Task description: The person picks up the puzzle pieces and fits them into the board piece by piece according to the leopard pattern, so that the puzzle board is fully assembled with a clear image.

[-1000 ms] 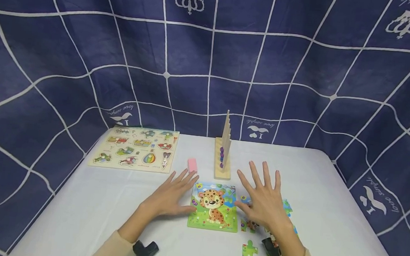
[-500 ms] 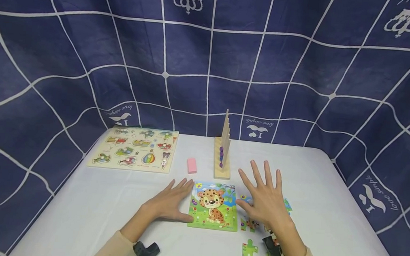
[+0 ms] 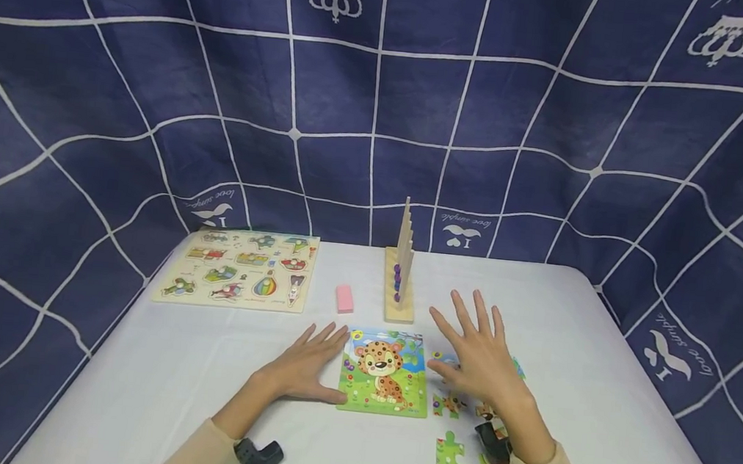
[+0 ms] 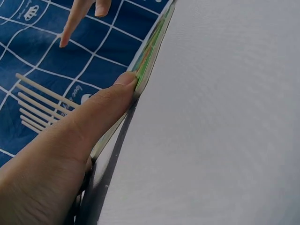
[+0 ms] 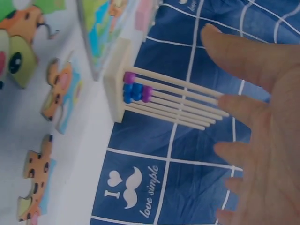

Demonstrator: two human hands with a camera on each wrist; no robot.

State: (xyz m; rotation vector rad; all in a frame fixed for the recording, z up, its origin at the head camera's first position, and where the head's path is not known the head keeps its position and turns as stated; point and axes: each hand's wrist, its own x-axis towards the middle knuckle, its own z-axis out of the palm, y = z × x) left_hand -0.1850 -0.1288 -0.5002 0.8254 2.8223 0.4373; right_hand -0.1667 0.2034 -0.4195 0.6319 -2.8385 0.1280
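A square puzzle board (image 3: 386,373) with a spotted leopard cub on a green meadow lies flat in the middle of the table in the head view. My left hand (image 3: 300,367) is spread along its left side, thumb tip at the lower left corner. In the left wrist view that thumb (image 4: 110,101) touches the board's edge (image 4: 152,58). To the board's right, my right hand (image 3: 482,363) hovers with fingers fanned out, holding nothing. Loose jigsaw pieces (image 3: 450,455) lie beneath and around it, partly hidden by hand and wrist; the right wrist view shows orange spotted pieces (image 5: 60,89).
Behind the board stands a wooden base (image 3: 399,312) with upright pegs and several purple and blue beads. Left of it lies a pink block (image 3: 344,299). A wooden board with vehicle pictures (image 3: 236,268) occupies the back left. A blue checked curtain (image 3: 422,104) encloses the table.
My left hand has come down and slightly toward me, its fingertips drawing away from the pink block and its thumb reaching the board's lower left corner. The right hand stays nearly still.
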